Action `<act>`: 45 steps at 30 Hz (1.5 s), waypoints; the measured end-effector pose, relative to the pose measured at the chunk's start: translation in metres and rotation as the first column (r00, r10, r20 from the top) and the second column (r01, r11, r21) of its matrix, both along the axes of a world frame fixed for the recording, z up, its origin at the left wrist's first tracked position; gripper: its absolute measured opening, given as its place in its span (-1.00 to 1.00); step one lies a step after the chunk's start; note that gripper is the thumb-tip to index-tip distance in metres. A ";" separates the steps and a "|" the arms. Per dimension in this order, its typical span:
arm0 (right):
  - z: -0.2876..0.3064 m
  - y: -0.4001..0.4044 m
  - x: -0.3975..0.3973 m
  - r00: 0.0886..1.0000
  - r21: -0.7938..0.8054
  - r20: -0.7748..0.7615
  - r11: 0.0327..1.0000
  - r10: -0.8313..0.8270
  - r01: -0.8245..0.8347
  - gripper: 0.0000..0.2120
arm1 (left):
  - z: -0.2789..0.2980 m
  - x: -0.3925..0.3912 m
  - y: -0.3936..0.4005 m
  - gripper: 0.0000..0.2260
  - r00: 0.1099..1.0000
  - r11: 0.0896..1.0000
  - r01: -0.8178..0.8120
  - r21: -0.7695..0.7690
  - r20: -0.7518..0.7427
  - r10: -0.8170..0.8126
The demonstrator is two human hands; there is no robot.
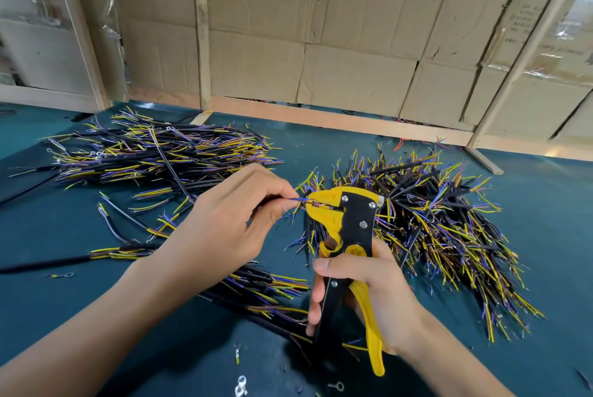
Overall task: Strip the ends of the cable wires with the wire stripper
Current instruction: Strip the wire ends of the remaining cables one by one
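stripper (345, 230) unmarked, carton print (523, 19) illegible

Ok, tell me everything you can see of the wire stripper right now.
The wire stripper has a yellow, plastic-looking head, a black body with silver rivets, and one black and one yellow handle. It stands roughly upright above the teal table, head pointing left. The right hand grips its handles. A thin purple wire, pinched by the left hand, enters its jaws.

1. This is a small workshop or assembly bench for cable work.
2. Heaps of cut cables (167, 153) lie on a dark green table (545, 210).
3. Loose ring terminals (240, 388) dot the surface.
4. Flattened cardboard sheets (353, 27) on a raw timber frame (202, 27) wall off the bench.
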State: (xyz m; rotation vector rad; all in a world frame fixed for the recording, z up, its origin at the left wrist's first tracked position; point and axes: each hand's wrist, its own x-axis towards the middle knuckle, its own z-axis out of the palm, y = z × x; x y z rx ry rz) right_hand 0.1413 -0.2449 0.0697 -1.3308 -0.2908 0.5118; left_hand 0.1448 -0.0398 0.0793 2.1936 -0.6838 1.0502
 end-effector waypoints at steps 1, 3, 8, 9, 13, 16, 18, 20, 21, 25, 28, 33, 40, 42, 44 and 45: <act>0.000 0.001 -0.001 1.000 -0.012 -0.017 1.000 -0.025 0.025 -0.80 | 0.000 0.000 0.000 -0.95 1.000 1.000 0.003 0.012 0.012 -0.003; -0.002 0.003 -0.002 0.993 -0.044 -0.036 0.993 -0.115 0.113 -0.67 | 0.000 0.000 -0.002 -0.94 0.999 0.999 0.019 0.036 0.040 -0.020; -0.007 0.009 -0.001 0.990 0.028 -0.076 0.992 -0.122 0.124 -0.82 | -0.003 0.003 -0.001 -0.92 0.998 0.998 -0.017 0.061 0.065 0.013; -0.007 0.007 0.001 0.993 0.073 -0.066 0.992 -0.094 0.099 -0.86 | -0.003 0.003 0.001 -0.92 0.997 0.998 -0.034 0.056 0.068 0.030; -0.007 0.003 0.004 0.998 0.111 -0.007 0.992 -0.058 0.058 -0.82 | -0.001 0.004 0.006 -0.92 0.983 0.990 -0.128 0.051 0.138 0.120; -0.005 0.004 0.002 0.998 0.095 0.032 0.995 -0.047 0.043 -0.84 | 0.000 0.002 0.003 -0.93 0.973 0.989 -0.136 0.064 0.195 0.121; -0.004 0.004 0.000 0.997 0.070 0.060 0.997 -0.042 0.038 -0.86 | -0.001 0.000 0.000 -0.91 0.974 0.991 -0.111 0.077 0.207 0.093; -0.003 0.005 -0.003 0.996 0.049 0.084 0.998 -0.032 0.028 -0.84 | -0.001 -0.001 -0.002 -0.90 0.976 0.994 -0.078 0.078 0.209 0.060; -0.004 0.005 -0.004 0.996 0.037 0.089 0.999 -0.032 0.029 -0.80 | -0.001 -0.002 -0.003 -0.90 0.976 0.995 -0.068 0.080 0.212 0.050; -0.005 0.004 -0.005 0.995 0.008 0.094 0.999 -0.035 0.035 -0.64 | 0.000 -0.003 -0.005 -0.89 0.976 0.993 -0.057 0.105 0.217 0.033; -0.004 0.005 -0.005 0.995 -0.017 0.088 0.999 -0.039 0.041 -0.61 | -0.001 -0.003 -0.005 -0.90 0.977 0.991 -0.042 0.126 0.211 0.014; -0.003 0.007 -0.007 0.999 -0.005 0.012 0.999 -0.050 0.050 -0.63 | -0.001 -0.002 -0.006 -0.91 0.976 0.991 -0.061 0.115 0.215 0.035; 0.000 0.014 -0.012 0.981 0.001 -0.051 0.982 -0.188 0.188 -0.69 | -0.001 -0.002 -0.005 -0.89 0.992 0.995 -0.050 0.088 0.116 0.040; 0.000 0.014 -0.009 0.979 0.049 -0.077 0.980 -0.190 0.194 -0.79 | 0.000 -0.002 -0.001 -0.88 0.997 0.997 -0.069 0.039 0.034 0.068; -0.001 0.010 -0.001 0.979 0.182 -0.082 0.963 -0.185 0.197 -0.92 | -0.001 0.001 0.005 -0.88 0.993 0.993 -0.111 0.041 -0.029 0.113; 0.000 0.008 0.002 0.979 0.244 -0.091 0.949 -0.180 0.197 -0.95 | -0.002 0.004 0.009 -0.89 0.989 0.989 -0.136 0.063 -0.041 0.139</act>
